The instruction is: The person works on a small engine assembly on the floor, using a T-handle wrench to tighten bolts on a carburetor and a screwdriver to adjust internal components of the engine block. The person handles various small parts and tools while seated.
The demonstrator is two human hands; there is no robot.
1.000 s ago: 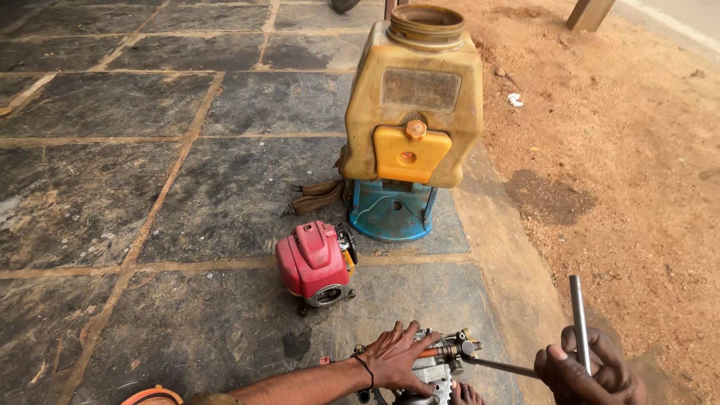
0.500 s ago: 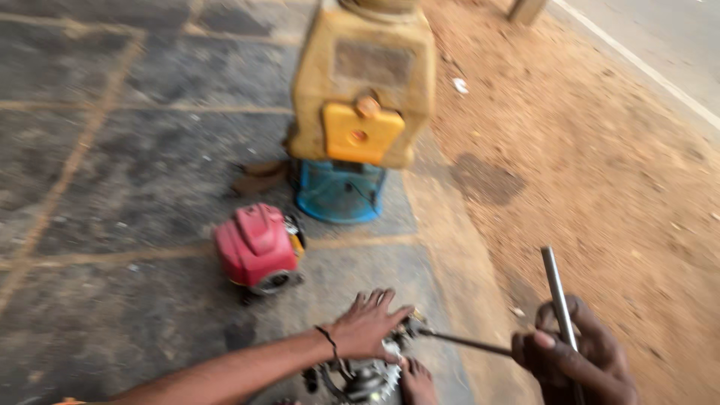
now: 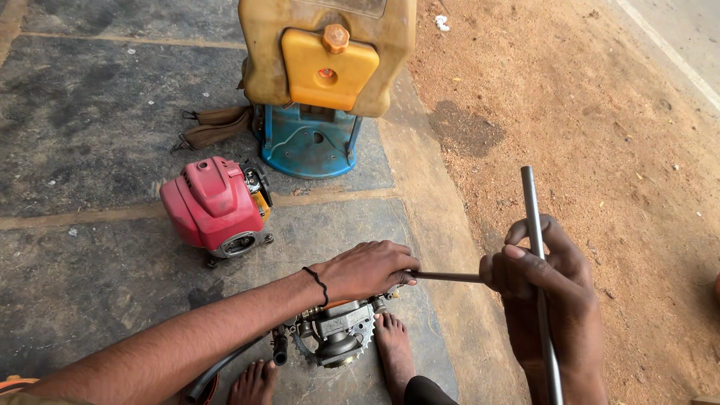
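On the stone floor: a metal pump assembly [image 3: 335,335] with a toothed rim sits between two bare feet.
Left hand [image 3: 365,268]: lies palm down on top of the pump assembly, fingers curled together over it.
Right hand [image 3: 545,281]: its grip is clamped round a T-handle wrench [image 3: 534,247], the long bar upright, the thin shaft running left to the pump.
Nearby: a red engine [image 3: 211,202] lies to the left; behind it stands a yellow sprayer tank [image 3: 328,56] on a blue base [image 3: 306,142].
Right side: bare reddish dirt [image 3: 592,127].
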